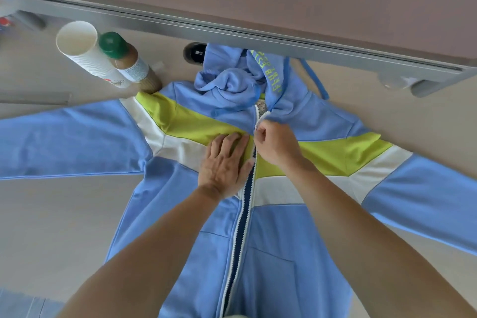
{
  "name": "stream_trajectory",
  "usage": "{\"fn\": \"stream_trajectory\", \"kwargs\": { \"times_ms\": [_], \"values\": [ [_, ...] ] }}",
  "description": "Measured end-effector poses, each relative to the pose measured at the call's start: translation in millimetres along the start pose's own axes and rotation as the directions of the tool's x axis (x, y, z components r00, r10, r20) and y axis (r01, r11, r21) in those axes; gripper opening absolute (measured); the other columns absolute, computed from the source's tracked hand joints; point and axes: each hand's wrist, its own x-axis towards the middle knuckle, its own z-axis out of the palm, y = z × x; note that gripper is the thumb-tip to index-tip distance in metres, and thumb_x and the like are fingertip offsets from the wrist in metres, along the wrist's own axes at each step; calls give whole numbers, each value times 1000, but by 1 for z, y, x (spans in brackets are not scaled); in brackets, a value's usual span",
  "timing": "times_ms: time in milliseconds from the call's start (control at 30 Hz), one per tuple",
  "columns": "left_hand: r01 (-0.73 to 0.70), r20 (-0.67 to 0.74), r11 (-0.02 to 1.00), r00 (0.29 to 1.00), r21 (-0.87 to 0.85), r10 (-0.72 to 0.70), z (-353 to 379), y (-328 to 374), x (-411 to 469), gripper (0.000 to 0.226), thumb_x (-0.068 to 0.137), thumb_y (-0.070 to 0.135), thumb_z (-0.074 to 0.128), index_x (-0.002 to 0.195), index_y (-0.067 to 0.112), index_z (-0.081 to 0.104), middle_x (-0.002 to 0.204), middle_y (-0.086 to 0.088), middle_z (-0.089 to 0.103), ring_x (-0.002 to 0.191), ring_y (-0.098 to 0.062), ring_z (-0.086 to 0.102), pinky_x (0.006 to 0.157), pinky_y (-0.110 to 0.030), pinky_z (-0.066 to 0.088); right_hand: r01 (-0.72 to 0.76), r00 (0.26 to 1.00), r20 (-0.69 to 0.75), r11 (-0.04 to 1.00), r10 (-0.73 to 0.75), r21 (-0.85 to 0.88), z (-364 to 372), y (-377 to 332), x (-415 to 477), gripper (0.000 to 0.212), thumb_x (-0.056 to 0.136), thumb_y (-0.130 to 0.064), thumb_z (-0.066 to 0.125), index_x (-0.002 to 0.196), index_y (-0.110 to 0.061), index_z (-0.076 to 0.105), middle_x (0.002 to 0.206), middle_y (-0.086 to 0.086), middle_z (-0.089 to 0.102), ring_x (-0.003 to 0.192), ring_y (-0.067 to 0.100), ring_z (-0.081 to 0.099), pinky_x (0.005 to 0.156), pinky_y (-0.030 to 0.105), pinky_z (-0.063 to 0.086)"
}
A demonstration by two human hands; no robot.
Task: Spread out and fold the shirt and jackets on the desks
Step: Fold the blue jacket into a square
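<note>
A light blue hooded jacket (281,240) with lime and white chest bands lies front up on the desk (51,214), both sleeves spread sideways. Its hood (232,82) is bunched at the far end. My left hand (224,162) presses flat on the chest just left of the zipper (242,230). My right hand (276,142) has its fingers curled and pinches at the zipper near the collar; the pull itself is hidden by the fingers. Below my hands the zipper looks done up.
A stack of white paper cups (87,51) and a green-capped bottle (126,62) stand at the far left beside the left shoulder. A grey rail (258,33) and partition run along the desk's far edge. A dark round cable port (196,53) sits behind the hood.
</note>
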Motion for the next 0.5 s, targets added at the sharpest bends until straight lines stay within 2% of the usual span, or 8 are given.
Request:
{"fn": "stream_trajectory", "kwargs": {
  "times_ms": [67,100,167,200,267,300,367,500],
  "values": [
    [-3,24,1000,1000,15,2,1,-1,-1,76,88,68,38,145,18,48,138,-6,46,124,-35,37,115,-48,27,50,998,-50,995,-46,89,-1,8,-6,22,96,-17,51,74,-13,54,85,14,69,83,39,61,69,36,44],
    [-8,34,1000,999,19,7,1,0,0,82,83,71,44,145,18,47,138,-6,46,125,-36,37,117,-49,24,103,988,-126,991,-92,87,-1,15,-11,21,95,-16,49,80,-9,62,90,13,69,85,38,61,73,39,48],
    [-27,20,999,999,22,27,2,2,1,87,76,68,56,145,15,48,140,-8,47,126,-38,40,118,-53,23,148,937,-294,977,-189,-154,5,35,-22,27,93,-22,48,102,-14,72,110,9,67,99,36,59,85,46,48],
    [-41,2,999,999,28,41,4,2,0,88,74,65,60,145,13,48,141,-8,48,127,-38,42,118,-54,23,130,920,-321,948,-224,-289,11,45,-27,31,94,-27,49,115,-18,70,126,9,63,112,37,55,93,48,44],
    [-53,-14,997,998,50,54,6,2,-2,88,76,63,61,147,13,47,146,-8,46,134,-40,38,118,-57,19,112,927,-279,895,-250,-432,24,61,-35,41,99,-37,47,137,-26,58,150,12,47,136,38,42,106,53,33],
    [-42,-12,997,999,63,43,6,2,-4,88,77,63,58,149,15,44,150,-6,43,139,-40,33,119,-57,15,109,936,-253,882,-246,-458,29,66,-38,46,101,-41,43,144,-27,52,156,14,40,142,39,36,110,55,29],
    [-22,-8,997,1000,78,23,7,5,-9,86,80,64,51,153,19,38,159,-3,34,146,-37,24,119,-57,11,96,945,-235,878,-228,-469,35,69,-39,50,102,-44,38,149,-29,45,160,14,33,146,39,30,114,56,26],
    [-68,8,994,998,88,67,6,6,-21,77,86,60,48,152,22,39,161,-6,31,147,-39,25,117,-58,19,85,945,-243,880,-220,-467,41,67,-46,53,101,-46,38,151,-29,43,161,14,30,148,38,27,116,57,23]
  ]
}}
